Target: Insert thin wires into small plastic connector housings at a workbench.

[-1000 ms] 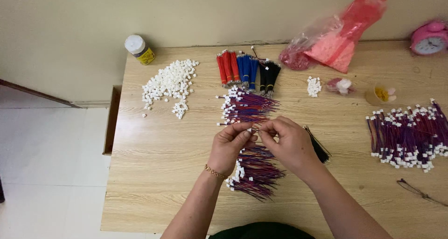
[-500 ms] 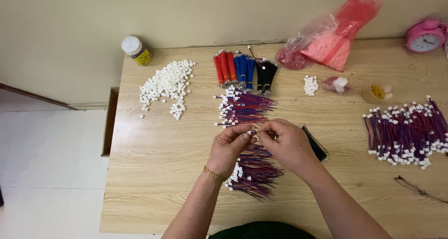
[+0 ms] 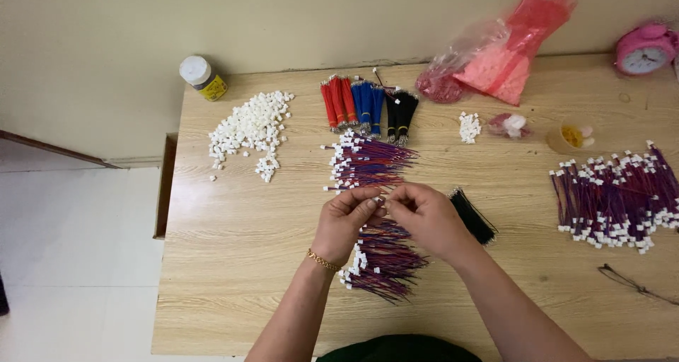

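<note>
Near the middle of the surface (image 3: pixel 233 263), the left hand (image 3: pixel 344 224) and right hand (image 3: pixel 424 217) meet, fingers pinched shut together on a small wire piece (image 3: pixel 380 201), above the lower wire bundle (image 3: pixel 382 259) toward the near edge.

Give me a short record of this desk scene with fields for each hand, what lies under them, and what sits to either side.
left hand: fingertips pinched on a small piece, too small to tell
right hand: fingertips meet the left hand's at that piece
under hands: purple-red wire bundles with white plastic plugs
surface: light wooden table
left side: pile of loose white plastic plugs
right side: large heap of plugged purple wires
</note>
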